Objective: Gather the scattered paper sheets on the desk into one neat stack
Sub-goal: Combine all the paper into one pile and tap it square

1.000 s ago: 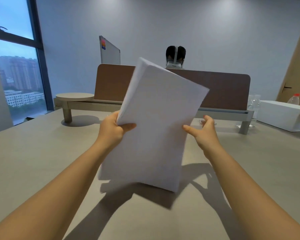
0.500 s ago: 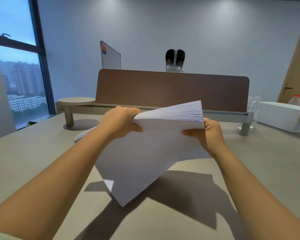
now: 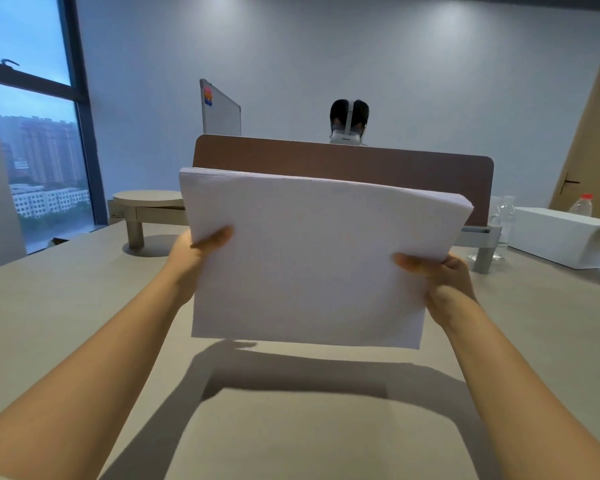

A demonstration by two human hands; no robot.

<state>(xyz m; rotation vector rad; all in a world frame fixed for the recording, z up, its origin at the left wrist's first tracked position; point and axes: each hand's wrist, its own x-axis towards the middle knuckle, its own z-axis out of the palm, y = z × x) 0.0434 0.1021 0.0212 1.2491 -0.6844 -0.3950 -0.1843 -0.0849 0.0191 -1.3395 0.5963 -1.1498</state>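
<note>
The left hand (image 3: 197,255) grips the left side of the stack (image 3: 309,258). Its thumb lies on the front sheet and its other fingers are hidden behind the paper. The right hand (image 3: 440,277) grips the right side of the stack the same way, thumb in front and fingers curled round the back.

The stack is held up in the air above the worktop (image 3: 66,306), between the two hands, with its wide side across. It stands almost upright and leans a little. Its shadow falls on the worktop just below it. The top edge shows many thin sheets, and they look nearly even, with a few sticking out a bit near the top right corner.

No loose sheets show on the worktop around the stack, so the gathering looks about done. The step now seems to be squaring up the stack. Next, the bottom edge could be tapped down on the worktop so the sheets line up, and then the stack laid flat. The hands would need to hold loosely enough for the sheets to slide level, but not so loosely that they fan out.

Behind the stack stands a brown screen (image 3: 361,168). To the right of the stack is a white box (image 3: 561,233).
</note>
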